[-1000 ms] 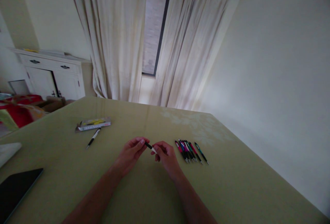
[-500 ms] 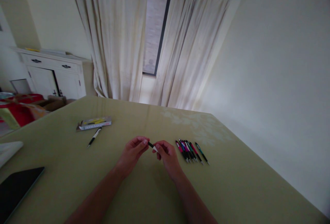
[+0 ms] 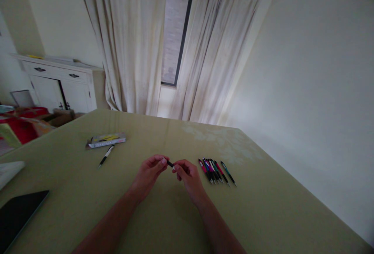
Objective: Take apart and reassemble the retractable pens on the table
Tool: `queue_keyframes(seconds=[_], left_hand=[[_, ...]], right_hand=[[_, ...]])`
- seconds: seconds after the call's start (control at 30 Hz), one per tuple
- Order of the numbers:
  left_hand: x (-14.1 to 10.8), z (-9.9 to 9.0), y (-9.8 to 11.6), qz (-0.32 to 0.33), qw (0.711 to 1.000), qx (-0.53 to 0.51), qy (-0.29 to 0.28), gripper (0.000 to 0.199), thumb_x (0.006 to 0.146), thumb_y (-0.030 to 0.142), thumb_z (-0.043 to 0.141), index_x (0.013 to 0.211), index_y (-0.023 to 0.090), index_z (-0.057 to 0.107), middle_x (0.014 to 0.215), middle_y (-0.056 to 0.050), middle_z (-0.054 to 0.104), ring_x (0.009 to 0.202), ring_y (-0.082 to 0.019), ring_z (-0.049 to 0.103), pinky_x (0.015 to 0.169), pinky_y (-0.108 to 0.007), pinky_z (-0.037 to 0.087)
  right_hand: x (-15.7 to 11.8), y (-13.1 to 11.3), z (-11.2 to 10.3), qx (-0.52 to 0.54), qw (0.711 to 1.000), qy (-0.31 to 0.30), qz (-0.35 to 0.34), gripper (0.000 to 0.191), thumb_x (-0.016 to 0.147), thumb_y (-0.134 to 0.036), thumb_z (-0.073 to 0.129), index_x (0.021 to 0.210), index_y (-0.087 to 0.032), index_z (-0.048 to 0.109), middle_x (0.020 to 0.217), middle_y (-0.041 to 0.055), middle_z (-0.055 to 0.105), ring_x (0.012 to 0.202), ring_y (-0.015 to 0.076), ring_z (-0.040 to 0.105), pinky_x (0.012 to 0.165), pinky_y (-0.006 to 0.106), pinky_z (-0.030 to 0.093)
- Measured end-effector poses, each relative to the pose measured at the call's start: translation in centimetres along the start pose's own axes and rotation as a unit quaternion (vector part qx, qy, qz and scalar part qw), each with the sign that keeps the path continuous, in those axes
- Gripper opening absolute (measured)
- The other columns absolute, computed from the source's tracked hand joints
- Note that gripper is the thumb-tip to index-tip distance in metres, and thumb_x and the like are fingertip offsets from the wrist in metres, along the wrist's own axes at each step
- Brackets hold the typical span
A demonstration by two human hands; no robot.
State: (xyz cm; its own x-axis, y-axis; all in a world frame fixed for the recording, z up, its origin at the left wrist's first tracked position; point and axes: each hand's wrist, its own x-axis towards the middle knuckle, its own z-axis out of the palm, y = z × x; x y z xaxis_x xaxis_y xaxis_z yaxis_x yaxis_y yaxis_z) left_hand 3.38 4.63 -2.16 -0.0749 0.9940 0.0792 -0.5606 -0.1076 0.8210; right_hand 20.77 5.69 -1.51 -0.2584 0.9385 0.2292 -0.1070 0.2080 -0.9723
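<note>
Above the middle of the table, my left hand (image 3: 149, 174) pinches the dark end of a black and white pen (image 3: 170, 164). The pen's other end is between the closed fingers of my right hand (image 3: 188, 176), which hide most of its white part. To the right of my right hand lie several pens (image 3: 212, 171) in pink, purple, green and other colours, side by side. A white and black pen (image 3: 106, 156) rests alone at the left, just in front of a flat box (image 3: 106, 140) with yellow on its top.
The table (image 3: 163, 223) has a yellow-green cover. At its left edge are a black flat device (image 3: 22, 215) and a white object (image 3: 10, 171). Beyond the table stand a white cabinet (image 3: 49, 90), red bags (image 3: 23, 129) and curtains (image 3: 134, 51).
The fingers of my right hand have shifted slightly on the pen and now cover more of its white part. The view has moved a little.
</note>
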Motion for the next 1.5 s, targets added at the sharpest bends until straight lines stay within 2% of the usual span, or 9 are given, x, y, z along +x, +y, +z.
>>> queue_keyframes(seconds=[0.2, 0.37, 0.5, 0.7, 0.87, 1.07, 1.2, 1.33, 1.5], left_hand=[[-0.3, 0.1, 0.4, 0.007, 1.000, 0.011, -0.009, 0.033, 0.065, 0.040, 0.095, 0.083, 0.017, 0.081, 0.090, -0.005, 0.079, 0.078, -0.013, 0.068, 0.078, -0.023, 0.057], [-0.2, 0.2, 0.1, -0.007, 1.000, 0.012, -0.004, 0.036, 0.063, 0.043, 0.096, 0.083, 0.017, 0.081, 0.091, -0.005, 0.079, 0.079, -0.014, 0.069, 0.079, -0.025, 0.058], [0.0, -0.1, -0.2, 0.017, 0.999, 0.033, -0.003, 0.032, 0.064, 0.041, 0.095, 0.079, 0.017, 0.080, 0.090, -0.005, 0.079, 0.077, -0.014, 0.068, 0.078, -0.025, 0.057], [-0.1, -0.1, -0.2, 0.020, 0.999, 0.026, -0.025, 0.029, 0.071, 0.042, 0.092, 0.085, 0.019, 0.080, 0.093, -0.004, 0.078, 0.082, -0.014, 0.069, 0.080, -0.024, 0.057], [-0.1, 0.1, -0.1, 0.012, 1.000, 0.016, -0.013, 0.035, 0.068, 0.043, 0.093, 0.090, 0.019, 0.080, 0.097, -0.006, 0.078, 0.086, -0.016, 0.071, 0.083, -0.026, 0.058], [0.1, 0.0, 0.0, 0.007, 1.000, 0.023, 0.008, 0.038, 0.064, 0.043, 0.095, 0.090, 0.020, 0.081, 0.091, -0.003, 0.079, 0.083, -0.014, 0.070, 0.084, -0.025, 0.057], [0.2, -0.1, 0.0, 0.031, 0.993, 0.110, 0.023, 0.038, 0.063, 0.045, 0.095, 0.089, 0.020, 0.083, 0.077, -0.002, 0.076, 0.073, -0.013, 0.067, 0.072, -0.022, 0.055], [0.1, -0.1, 0.1, 0.063, 0.981, 0.182, 0.019, 0.034, 0.061, 0.045, 0.095, 0.083, 0.021, 0.083, 0.076, -0.004, 0.077, 0.069, -0.015, 0.067, 0.064, -0.023, 0.054], [0.2, -0.3, 0.1, 0.091, 0.971, 0.217, 0.026, 0.031, 0.062, 0.045, 0.093, 0.081, 0.023, 0.084, 0.079, -0.006, 0.079, 0.072, -0.019, 0.070, 0.067, -0.027, 0.057]], right_hand=[[-0.1, -0.4, 0.2, 0.012, 1.000, -0.018, 0.019, 0.035, 0.083, -0.052, 0.074, 0.090, -0.018, 0.069, 0.070, 0.0007, 0.070, 0.047, 0.0095, 0.048, 0.045, 0.023, 0.036], [-0.1, -0.6, 0.2, 0.002, 1.000, 0.001, 0.017, 0.033, 0.083, -0.050, 0.075, 0.089, -0.018, 0.070, 0.072, 0.0017, 0.071, 0.050, 0.0105, 0.051, 0.049, 0.023, 0.040], [-0.1, -0.5, 0.1, 0.002, 1.000, 0.004, 0.017, 0.033, 0.082, -0.050, 0.076, 0.088, -0.018, 0.070, 0.072, 0.0015, 0.071, 0.051, 0.0104, 0.051, 0.049, 0.023, 0.041], [0.0, -0.4, 0.1, 0.010, 1.000, 0.000, 0.016, 0.034, 0.082, -0.051, 0.075, 0.086, -0.018, 0.069, 0.071, 0.0015, 0.071, 0.048, 0.0096, 0.050, 0.046, 0.023, 0.038], [0.0, -0.6, 0.2, 0.008, 1.000, 0.015, 0.018, 0.035, 0.080, -0.052, 0.078, 0.086, -0.018, 0.070, 0.072, 0.0019, 0.072, 0.050, 0.0106, 0.052, 0.048, 0.023, 0.040], [0.1, -0.1, -0.4, 0.056, 0.995, 0.086, 0.019, 0.038, 0.078, -0.053, 0.080, 0.090, -0.018, 0.072, 0.081, 0.0056, 0.075, 0.060, 0.0141, 0.062, 0.054, 0.026, 0.046], [0.7, 0.7, -1.3, 0.095, 0.984, 0.152, 0.018, 0.042, 0.076, -0.054, 0.082, 0.097, -0.019, 0.073, 0.081, 0.0050, 0.074, 0.063, 0.0147, 0.064, 0.056, 0.026, 0.047], [0.8, 0.7, -1.7, 0.004, 0.987, 0.163, -0.013, 0.053, 0.082, -0.063, 0.071, 0.107, -0.016, 0.072, 0.078, 0.0060, 0.074, 0.057, 0.0152, 0.060, 0.052, 0.027, 0.045], [0.2, 0.4, -1.6, -0.112, 0.984, 0.138, -0.030, 0.061, 0.092, -0.066, 0.058, 0.121, -0.013, 0.067, 0.081, 0.0071, 0.074, 0.059, 0.0160, 0.059, 0.054, 0.028, 0.046]])
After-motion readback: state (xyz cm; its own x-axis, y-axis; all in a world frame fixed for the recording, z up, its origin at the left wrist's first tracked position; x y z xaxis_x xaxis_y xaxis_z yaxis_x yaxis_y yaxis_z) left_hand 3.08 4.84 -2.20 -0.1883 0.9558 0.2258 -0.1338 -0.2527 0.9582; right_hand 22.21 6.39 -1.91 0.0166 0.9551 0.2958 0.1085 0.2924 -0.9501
